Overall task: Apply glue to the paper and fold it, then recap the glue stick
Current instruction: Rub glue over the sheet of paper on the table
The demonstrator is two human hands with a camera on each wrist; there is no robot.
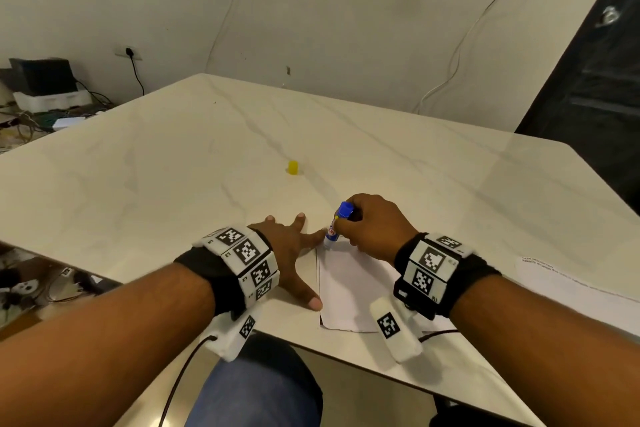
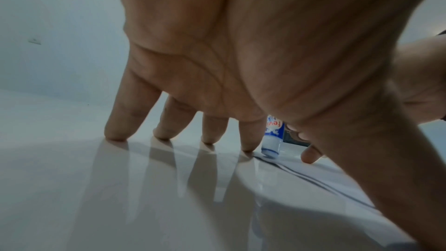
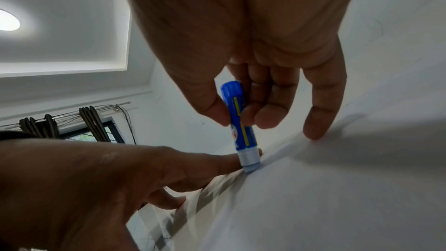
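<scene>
While the right hand [image 1: 375, 225] pinches the uncapped glue stick [image 3: 240, 127] onto the paper [image 1: 353, 288] and the spread-fingered left hand [image 1: 294, 253] steadies it, folding and refitting the yellow cap [image 1: 293, 167] remain.

head: looks forward and down over both forearms onto the desk [image 1: 173, 184] | left wrist: very near, under the palm, facing along the fingers [image 2: 115, 121] toward their tips on the desk | right wrist: very near, facing along its fingers [image 3: 318, 102], tilted up to ceiling | shared: glue stick [image 3: 239, 121] tip between both hands
</scene>
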